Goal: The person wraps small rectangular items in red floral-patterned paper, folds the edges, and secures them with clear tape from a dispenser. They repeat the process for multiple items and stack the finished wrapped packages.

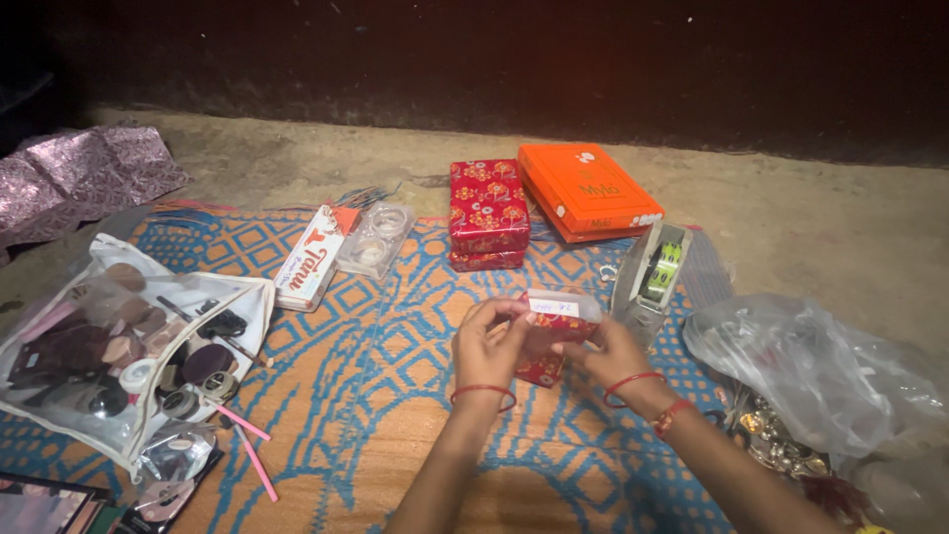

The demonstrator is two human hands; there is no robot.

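Both hands over middle of mat (395,396); left hand (489,346) and right hand (608,351) pinch a small clear box (559,314) between closed fingertips, above a small red floral box (541,368). Best to keep grip light and level, thumbs on edges. Behind, near mat's far edge: stacked red floral boxes (487,213), orange box (590,190), tape dispenser (652,272) just beside right hand; cosmetics pouch (129,346) at left edge; nothing blocks

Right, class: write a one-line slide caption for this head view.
Left hand and right hand hold a small red floral box above an orange-and-blue woven mat.
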